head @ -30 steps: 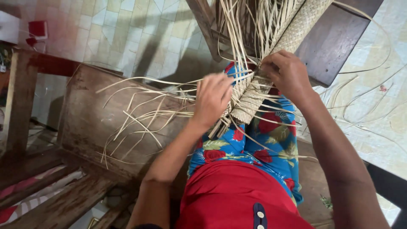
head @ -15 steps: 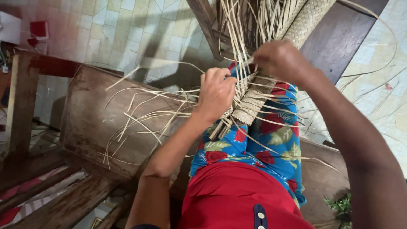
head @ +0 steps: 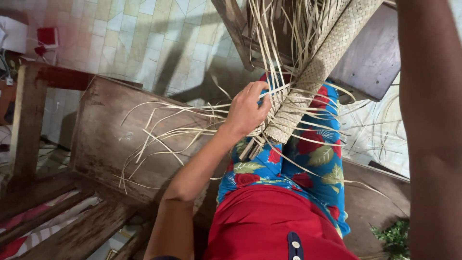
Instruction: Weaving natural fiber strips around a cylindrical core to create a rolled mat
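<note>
While left hand [head: 248,110] grips pale strips [head: 269,103], fingers curled, forearm extended, woven mat [head: 332,53] alongside.

I sit on a worn wooden bench [head: 103,144]; loose pale straw strips [head: 163,132] lie spread across its seat, and pale tiled floor [head: 139,38] shows beyond.

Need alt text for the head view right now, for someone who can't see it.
The left hand grips pale flat weaving strips at the edge of a half-woven straw mat lying over a lap in blue floral cloth. The right forearm rises out of frame, its hand unseen. A worn wooden bench lies beneath.
</note>
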